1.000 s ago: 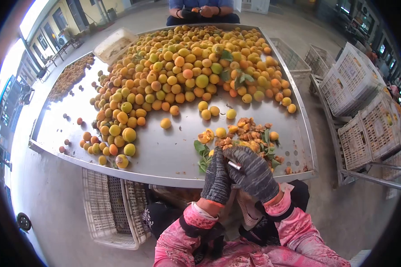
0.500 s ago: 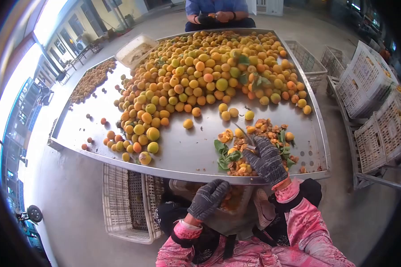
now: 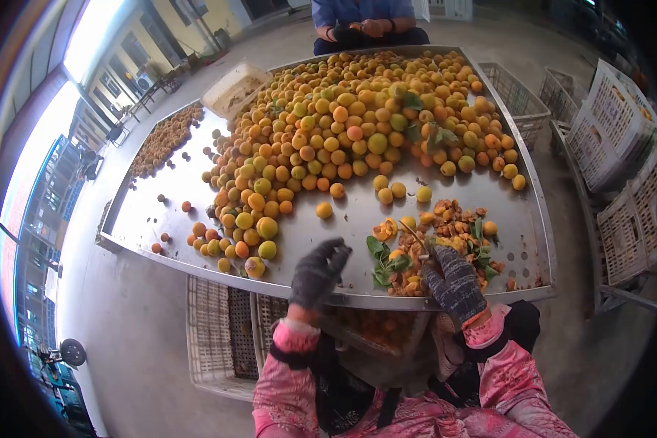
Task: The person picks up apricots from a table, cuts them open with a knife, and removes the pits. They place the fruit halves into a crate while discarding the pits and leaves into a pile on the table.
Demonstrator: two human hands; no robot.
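Note:
My left hand [image 3: 320,274], in a dark grey knitted glove, is over the table's near edge with its fingers apart and nothing in them. My right hand [image 3: 454,283], gloved alike, is closed around a small curved knife [image 3: 416,237] whose blade points up and left. Under and beside it lie split fruit pieces [image 3: 452,219] and green leaves [image 3: 382,269]. Whole yellow-orange apricots [image 3: 343,131] form a big heap on the metal table [image 3: 299,248]. Several single apricots [image 3: 323,210] lie between the heap and my left hand.
Opposite sits a person [image 3: 365,22] in blue, hands together. A white tray [image 3: 235,89] rests at the table's back left, near small brown pieces [image 3: 166,139]. Plastic crates [image 3: 612,139] stand on the right, another crate [image 3: 204,332] below the front edge, and a container [image 3: 387,336] under my hands.
My left hand has moved up and forward from before the table's edge to over it, and its fingers have spread. The view has shifted slightly; my right hand still holds the knife by the pieces.

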